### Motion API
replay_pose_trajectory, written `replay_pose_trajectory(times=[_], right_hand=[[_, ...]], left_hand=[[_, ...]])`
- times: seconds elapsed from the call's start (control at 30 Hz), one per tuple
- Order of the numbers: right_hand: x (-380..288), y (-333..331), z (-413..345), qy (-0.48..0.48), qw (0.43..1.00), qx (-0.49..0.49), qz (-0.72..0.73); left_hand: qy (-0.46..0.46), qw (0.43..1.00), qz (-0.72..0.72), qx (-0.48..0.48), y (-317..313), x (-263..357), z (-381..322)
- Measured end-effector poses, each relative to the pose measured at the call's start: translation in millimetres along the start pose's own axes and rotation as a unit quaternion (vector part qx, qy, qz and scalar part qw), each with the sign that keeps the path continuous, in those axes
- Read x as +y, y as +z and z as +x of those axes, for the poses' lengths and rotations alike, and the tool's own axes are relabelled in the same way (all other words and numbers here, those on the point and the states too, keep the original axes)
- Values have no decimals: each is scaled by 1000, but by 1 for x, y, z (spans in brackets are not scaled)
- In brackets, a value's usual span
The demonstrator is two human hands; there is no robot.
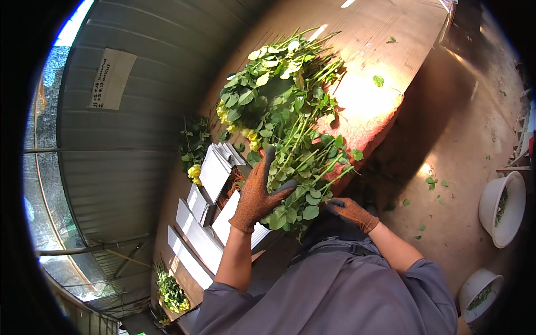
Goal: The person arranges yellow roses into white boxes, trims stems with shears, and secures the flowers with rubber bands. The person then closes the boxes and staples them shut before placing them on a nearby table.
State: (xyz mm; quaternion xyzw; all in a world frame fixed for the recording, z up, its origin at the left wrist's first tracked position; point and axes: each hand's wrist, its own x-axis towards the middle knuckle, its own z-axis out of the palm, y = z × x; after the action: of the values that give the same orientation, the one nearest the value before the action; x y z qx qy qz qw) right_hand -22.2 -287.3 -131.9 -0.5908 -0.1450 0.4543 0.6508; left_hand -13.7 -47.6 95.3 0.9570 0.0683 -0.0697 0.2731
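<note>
A large heap of cut yellow roses lies before me, with leafy green stems (307,125) pointing right and yellow blooms (251,136) on the left side. My left hand (256,190), in a brown work glove with dark fingertips, is over the near left part of the heap. Its thumb and a finger are spread apart, and nothing shows between them. Gloved the same way, my right hand (351,212) is low by my waist, just beyond the nearest leaves. Its fingers are curled, and whether they hold anything is hidden.
Red wrapping material (360,134) covers part of the wooden table (377,21) under the stems. White card sheets (217,167) stand left of me beside orange rubber bands (236,184). Another rose bunch (171,293) lies lower left. White basins (502,209) sit at right on the leaf-strewn floor.
</note>
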Motion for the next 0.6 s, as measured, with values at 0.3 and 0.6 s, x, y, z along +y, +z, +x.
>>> replay_pose_trajectory(times=[0.3,0.6], right_hand=[[18,17,21,19,981,154,117],[-45,46,107,-50,801,166,573]], left_hand=[[-51,977,136,-157,44,-80,80],[-102,943,-156,-274,62,-122,106]])
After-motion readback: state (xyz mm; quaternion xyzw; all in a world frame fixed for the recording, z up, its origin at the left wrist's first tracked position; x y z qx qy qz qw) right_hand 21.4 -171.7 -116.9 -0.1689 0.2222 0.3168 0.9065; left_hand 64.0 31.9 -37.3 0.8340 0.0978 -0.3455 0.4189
